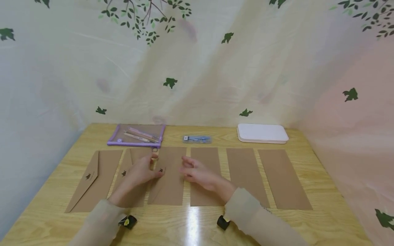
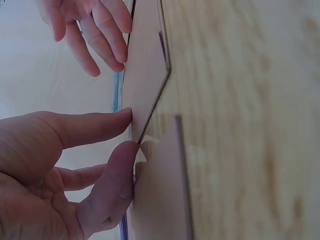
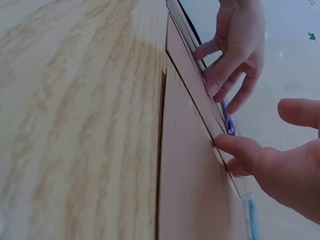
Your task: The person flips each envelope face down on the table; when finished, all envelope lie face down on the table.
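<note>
Brown paper envelopes lie in a row on the wooden table. My left hand (image 1: 138,172) is over the gap between the second envelope (image 1: 135,198) and the third envelope (image 1: 173,184); its thumb touches the third one's left side near a small black print. Opposite, my right hand (image 1: 203,176) hovers low over the fourth envelope (image 1: 207,155), fingertips at the third one's right edge. In the left wrist view, the thumb and forefinger of the left hand (image 2: 75,165) stand apart at the envelope edges. The right hand (image 3: 280,165) has loosely extended fingers.
Behind the row lie a purple-edged zip pouch (image 1: 112,142) with pens, a small blue packaged item (image 1: 197,139) and a white case (image 1: 262,133). The leftmost envelope (image 1: 106,174) shows a pointed flap. A leaf-patterned cloth (image 1: 203,68) hangs behind the table.
</note>
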A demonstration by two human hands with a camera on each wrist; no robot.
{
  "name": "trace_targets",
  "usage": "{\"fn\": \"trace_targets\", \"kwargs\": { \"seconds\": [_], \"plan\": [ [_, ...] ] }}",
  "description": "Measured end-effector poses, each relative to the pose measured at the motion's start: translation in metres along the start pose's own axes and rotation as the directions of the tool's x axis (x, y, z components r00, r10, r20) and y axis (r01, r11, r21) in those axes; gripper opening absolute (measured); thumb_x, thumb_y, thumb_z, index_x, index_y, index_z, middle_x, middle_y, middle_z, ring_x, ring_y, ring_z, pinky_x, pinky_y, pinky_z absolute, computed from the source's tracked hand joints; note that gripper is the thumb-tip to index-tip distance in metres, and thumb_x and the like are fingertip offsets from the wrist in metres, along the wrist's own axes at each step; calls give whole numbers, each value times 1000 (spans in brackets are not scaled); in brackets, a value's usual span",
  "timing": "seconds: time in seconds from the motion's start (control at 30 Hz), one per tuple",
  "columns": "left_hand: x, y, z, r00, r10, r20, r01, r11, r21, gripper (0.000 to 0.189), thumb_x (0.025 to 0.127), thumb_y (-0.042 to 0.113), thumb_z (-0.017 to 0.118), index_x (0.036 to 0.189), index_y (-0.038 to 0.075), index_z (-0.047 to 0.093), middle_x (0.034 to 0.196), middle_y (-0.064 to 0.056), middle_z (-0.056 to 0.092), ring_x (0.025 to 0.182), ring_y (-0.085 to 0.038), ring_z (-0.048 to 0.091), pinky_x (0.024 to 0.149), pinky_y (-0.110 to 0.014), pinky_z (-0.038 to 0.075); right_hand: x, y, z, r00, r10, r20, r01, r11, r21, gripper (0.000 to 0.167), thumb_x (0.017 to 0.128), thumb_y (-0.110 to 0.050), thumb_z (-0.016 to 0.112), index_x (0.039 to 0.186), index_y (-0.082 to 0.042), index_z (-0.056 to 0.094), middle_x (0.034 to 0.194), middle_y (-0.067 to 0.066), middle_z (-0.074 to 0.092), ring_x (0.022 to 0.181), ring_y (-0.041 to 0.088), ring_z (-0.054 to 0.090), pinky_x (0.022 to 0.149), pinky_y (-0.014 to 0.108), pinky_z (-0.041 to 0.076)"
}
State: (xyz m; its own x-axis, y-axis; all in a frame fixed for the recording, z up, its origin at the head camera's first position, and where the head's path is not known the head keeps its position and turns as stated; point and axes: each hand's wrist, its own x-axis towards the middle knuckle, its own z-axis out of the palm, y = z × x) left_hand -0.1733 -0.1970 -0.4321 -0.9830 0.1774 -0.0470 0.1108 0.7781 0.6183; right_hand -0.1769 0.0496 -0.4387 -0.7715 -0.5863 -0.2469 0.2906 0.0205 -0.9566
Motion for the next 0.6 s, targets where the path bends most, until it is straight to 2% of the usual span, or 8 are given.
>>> {"fn": "trace_targets", "kwargs": {
  "seconds": [0.07,0.13,0.2,0.37,0.5,0.6],
  "plan": [
    [-2,1,1,1000,-13,9,13,1000,-8,72,79,21,88,136,-7,53,120,-30,62,87,-31,67,92,-54,52,1,0,-2,1000,13,9,-13,998,63,69,105,-7,51,160,4,10,166,25,6,152,39,12,116,53,32],
    [-3,1,2,999,-35,26,36,999,-30,73,80,20,87,138,-7,51,123,-31,60,71,-24,67,85,-51,55,1,1,-4,999,31,12,-32,993,116,69,105,-5,50,159,5,9,166,25,3,152,39,11,114,53,35],
    [-4,2,2,998,-48,34,49,998,-38,74,81,20,87,139,-6,50,125,-32,59,58,-17,63,82,-47,55,2,1,-6,999,43,14,-45,988,147,69,104,-4,49,159,6,8,166,26,3,151,41,11,110,54,40],
    [-6,2,3,995,-76,61,81,993,-85,76,82,20,86,143,-4,48,127,-31,57,50,-17,61,76,-38,55,2,2,-11,997,68,21,-70,981,183,68,105,-7,47,159,5,8,166,26,4,151,42,7,102,60,46],
    [-5,0,4,990,-102,95,117,978,-171,75,84,16,85,145,-4,45,131,-34,54,48,-20,62,59,-30,55,3,2,-14,996,80,25,-84,972,220,68,106,-10,47,160,3,7,166,26,4,152,42,5,100,63,46],
    [-4,-2,5,987,-113,110,134,968,-210,74,84,15,84,144,-5,45,131,-35,54,50,-20,63,53,-31,56,1,2,-15,996,81,29,-85,969,234,69,106,-11,47,160,4,7,166,26,4,152,41,4,100,63,46]
  ]
}}
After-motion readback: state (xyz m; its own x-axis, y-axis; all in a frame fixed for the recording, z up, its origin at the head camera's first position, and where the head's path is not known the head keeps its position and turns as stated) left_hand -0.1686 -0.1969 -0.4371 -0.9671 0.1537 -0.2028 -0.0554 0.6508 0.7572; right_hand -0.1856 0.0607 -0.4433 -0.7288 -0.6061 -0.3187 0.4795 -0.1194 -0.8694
